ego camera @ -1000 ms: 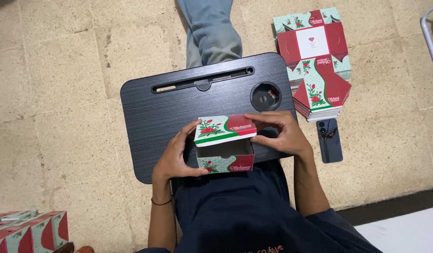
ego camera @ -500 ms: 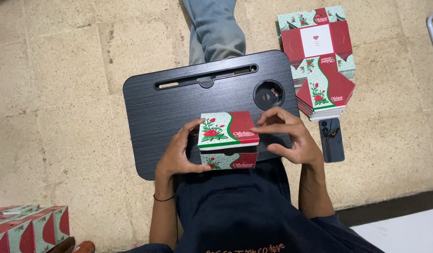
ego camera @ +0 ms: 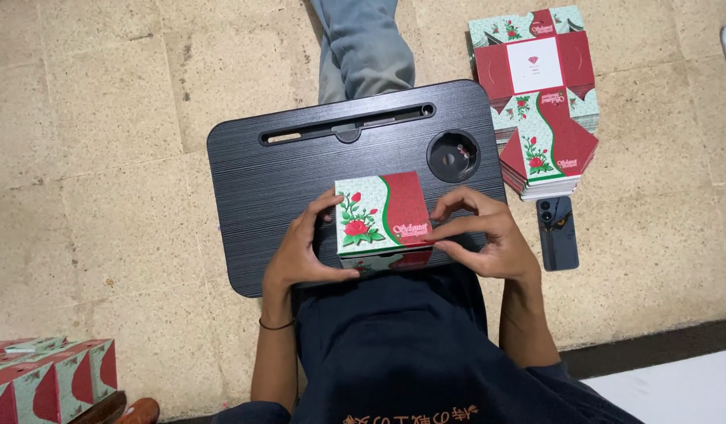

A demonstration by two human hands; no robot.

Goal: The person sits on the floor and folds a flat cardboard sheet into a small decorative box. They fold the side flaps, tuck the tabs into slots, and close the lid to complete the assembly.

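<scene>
Held a small box (ego camera: 382, 217) w/ both hands, low over the near edge of the black tabletop (ego camera: 300, 177), close to the body. Left hand (ego camera: 300, 251) wrapped round the box's left side, thumb under the front edge, fingers up at the top corner, prob. to steady it. Right hand (ego camera: 477, 235) closed on the right side, fingertips pinching the red edge of the lid, seemingly pressing it flush. Box lid up, white w/ rose print & red curve. Cup recess (ego camera: 454, 155) & long slot (ego camera: 347, 129) left bare behind. Stack of flat box blanks (ego camera: 539, 94) on the floor (ego camera: 104, 118) to the right, within reach; phone (ego camera: 557, 233) just below it. Finished boxes (ego camera: 49, 377) piled at lower left.
</scene>
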